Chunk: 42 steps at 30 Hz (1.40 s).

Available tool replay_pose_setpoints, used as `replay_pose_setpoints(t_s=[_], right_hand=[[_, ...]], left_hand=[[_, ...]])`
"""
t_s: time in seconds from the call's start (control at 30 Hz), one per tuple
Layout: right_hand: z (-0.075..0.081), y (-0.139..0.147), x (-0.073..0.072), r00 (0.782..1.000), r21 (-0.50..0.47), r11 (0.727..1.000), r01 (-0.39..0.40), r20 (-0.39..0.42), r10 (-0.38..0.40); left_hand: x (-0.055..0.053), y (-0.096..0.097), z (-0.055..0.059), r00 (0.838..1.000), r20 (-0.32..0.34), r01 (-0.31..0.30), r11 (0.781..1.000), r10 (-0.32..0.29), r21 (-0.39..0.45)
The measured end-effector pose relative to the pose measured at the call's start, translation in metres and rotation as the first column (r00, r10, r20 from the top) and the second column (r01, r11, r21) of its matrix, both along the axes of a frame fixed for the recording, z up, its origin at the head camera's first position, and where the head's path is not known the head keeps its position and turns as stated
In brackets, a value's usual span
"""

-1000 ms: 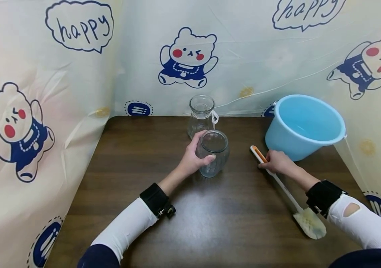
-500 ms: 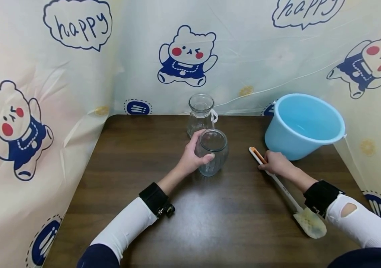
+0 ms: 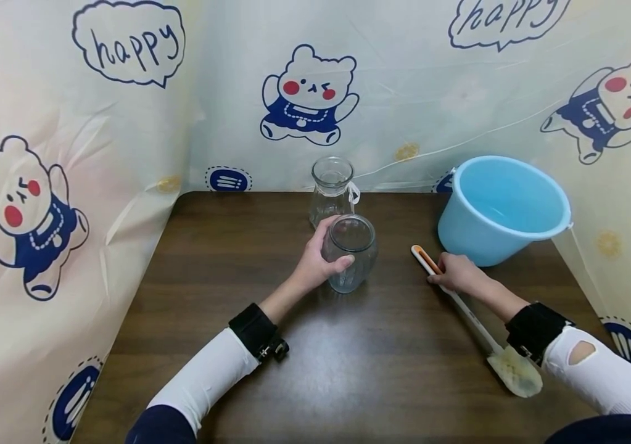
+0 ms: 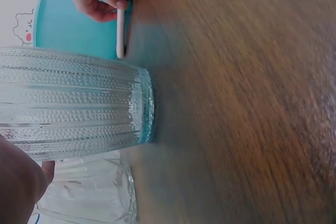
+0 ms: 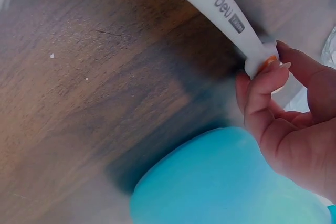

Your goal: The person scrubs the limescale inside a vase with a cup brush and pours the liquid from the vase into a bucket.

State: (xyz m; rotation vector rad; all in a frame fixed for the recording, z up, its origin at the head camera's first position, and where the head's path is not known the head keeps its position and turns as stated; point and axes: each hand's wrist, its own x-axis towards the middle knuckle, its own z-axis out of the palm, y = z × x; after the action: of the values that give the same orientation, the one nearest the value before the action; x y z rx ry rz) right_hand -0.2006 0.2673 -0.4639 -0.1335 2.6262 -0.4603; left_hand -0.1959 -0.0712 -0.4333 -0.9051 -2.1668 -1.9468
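Note:
My left hand (image 3: 315, 260) grips the side of a clear glass jar (image 3: 355, 271), thumb in front. The jar is upright and its ribbed, dotted wall fills much of the left wrist view. Its base is right at the brown table (image 3: 293, 382). My right hand (image 3: 457, 271) pinches the upper handle of a white garden trowel (image 3: 473, 317) with an orange inset. The trowel slants towards me, its pale, stained blade (image 3: 517, 372) low over the table near my right forearm. Printed lettering shows on the handle in the right wrist view.
Just behind the jar stands a glass vase (image 3: 330, 191) with a white ribbon at its neck. A light blue bucket (image 3: 473, 231) is at the back right, close beyond my right hand. Printed sheeting (image 3: 226, 111) hangs along the table's back and sides.
The trowel's handle end has shifted very slightly towards me. My left hand keeps its grip on the jar, and the vase and bucket stay in place.

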Motion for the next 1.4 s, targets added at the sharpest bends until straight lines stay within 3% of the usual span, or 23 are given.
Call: replay_pose_setpoints(t_s=[0.13,0.23,0.37,0.43,0.5,0.63,0.7,0.77,0.83,0.87,0.93,1.03,1.07,1.1,1.17,1.23,1.4], right_hand=[[0.005,-0.003,0.003,0.999,0.009,1.000,-0.010,-0.039,0.010],[0.010,-0.011,0.009,0.981,0.043,0.998,-0.044,-0.189,0.051],[0.021,-0.031,0.014,0.895,-0.004,0.997,-0.078,-0.442,0.068],[0.029,-0.042,0.016,0.859,-0.091,0.990,-0.108,-0.509,0.048],[0.037,-0.054,0.018,0.843,-0.178,0.973,-0.148,-0.538,0.030],[0.049,-0.075,0.021,0.850,-0.349,0.913,-0.212,-0.526,-0.004],[0.052,-0.084,0.023,0.864,-0.425,0.876,-0.227,-0.503,-0.020],[0.052,-0.093,0.023,0.876,-0.492,0.839,-0.233,-0.481,-0.039],[0.051,-0.102,0.022,0.886,-0.529,0.816,-0.232,-0.462,-0.047],[0.049,-0.105,0.022,0.888,-0.542,0.807,-0.235,-0.457,-0.048],[0.046,-0.113,0.020,0.894,-0.567,0.788,-0.241,-0.446,-0.048],[0.039,-0.123,0.017,0.901,-0.613,0.750,-0.249,-0.430,-0.053],[0.038,-0.126,0.017,0.903,-0.631,0.734,-0.251,-0.426,-0.057],[0.039,-0.130,0.018,0.903,-0.641,0.721,-0.262,-0.426,-0.051],[0.043,-0.138,0.020,0.899,-0.664,0.689,-0.291,-0.436,-0.039],[0.048,-0.143,0.024,0.891,-0.676,0.666,-0.316,-0.452,-0.036],[0.052,-0.149,0.028,0.879,-0.682,0.657,-0.322,-0.474,-0.061]], left_hand=[[0.003,0.000,0.002,1.000,0.012,-0.018,1.000,0.018,-0.021],[0.005,-0.001,0.003,0.999,0.020,-0.034,0.998,0.035,-0.044],[0.005,-0.004,0.003,0.998,0.055,-0.019,0.999,0.021,-0.036],[0.003,-0.006,0.003,0.997,0.073,0.011,1.000,-0.010,-0.009],[0.000,-0.009,0.001,0.996,0.077,0.037,0.999,-0.039,0.026],[-0.010,-0.018,-0.009,0.999,0.048,-0.015,0.998,0.012,0.055],[-0.014,-0.025,-0.013,0.995,0.041,-0.091,0.996,0.091,0.005],[-0.016,-0.035,-0.015,0.984,0.031,-0.169,0.981,0.173,-0.097],[-0.016,-0.045,-0.016,0.972,-0.018,-0.232,0.937,0.235,-0.260],[-0.016,-0.049,-0.016,0.964,-0.067,-0.264,0.894,0.258,-0.363],[-0.015,-0.058,-0.017,0.946,-0.189,-0.324,0.767,0.263,-0.554],[-0.013,-0.070,-0.019,0.918,-0.334,-0.395,0.564,0.214,-0.725],[-0.013,-0.074,-0.020,0.909,-0.366,-0.415,0.508,0.198,-0.755],[-0.012,-0.077,-0.020,0.904,-0.382,-0.427,0.471,0.193,-0.772],[-0.011,-0.083,-0.020,0.895,-0.397,-0.446,0.427,0.204,-0.786],[-0.011,-0.088,-0.020,0.889,-0.406,-0.459,0.404,0.214,-0.792],[-0.009,-0.094,-0.020,0.888,-0.410,-0.459,0.395,0.207,-0.796]])
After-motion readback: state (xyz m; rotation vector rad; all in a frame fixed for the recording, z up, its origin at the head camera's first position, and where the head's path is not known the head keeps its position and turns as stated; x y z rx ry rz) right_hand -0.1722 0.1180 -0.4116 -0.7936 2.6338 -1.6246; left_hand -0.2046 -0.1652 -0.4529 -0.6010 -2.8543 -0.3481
